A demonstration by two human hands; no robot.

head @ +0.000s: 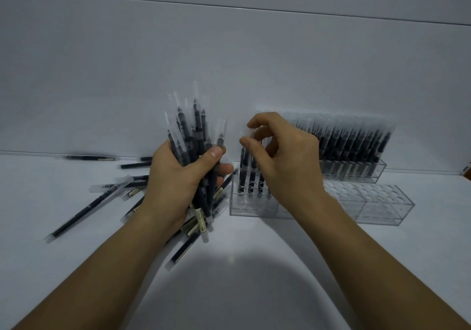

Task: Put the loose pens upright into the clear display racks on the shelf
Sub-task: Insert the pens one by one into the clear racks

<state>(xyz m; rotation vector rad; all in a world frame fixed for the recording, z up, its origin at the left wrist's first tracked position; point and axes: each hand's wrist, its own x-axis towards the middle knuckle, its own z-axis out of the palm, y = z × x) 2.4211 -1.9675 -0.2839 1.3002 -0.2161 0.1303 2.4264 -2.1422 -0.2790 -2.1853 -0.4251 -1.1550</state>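
Gripping a thick bundle of pens (196, 125) upright, the left hand (175, 184) sits just at 8 o'clock of frame centre on my feed. Its fingers are wrapped round the bundle and the thumb (215, 152) is pressed across the front, tips of the pens pointing to 12 o'clock, each in a clear sleeve. The right hand (288, 161) is at 3 o'clock of the left, near it but apart. Its thumb and index finger (257, 121) pinch the clear sleeve top of a standing pen (242, 169); the other fingers are loosely curled behind. I cannot tell whether they touch anything. That pen stands upright in the left end of the near rack (244, 209), at 6 o'clock under the pinch, beside a few more upright pens. The arm crosses the rack's middle. At 4 o'clock of the hand, the rack's right end shows open round holes; one piece or several, I cannot tell. The far rack (369, 176) is at 3 o'clock of the right hand, just behind the near one and against the back panel (229, 49), and it is packed with upright racked pens (356, 138). Loose pens (84, 209) lie flat on the white shelf (254, 278) from 9 to 7 o'clock of the left hand. They are scattered and overlapping, and some run under the wrist.
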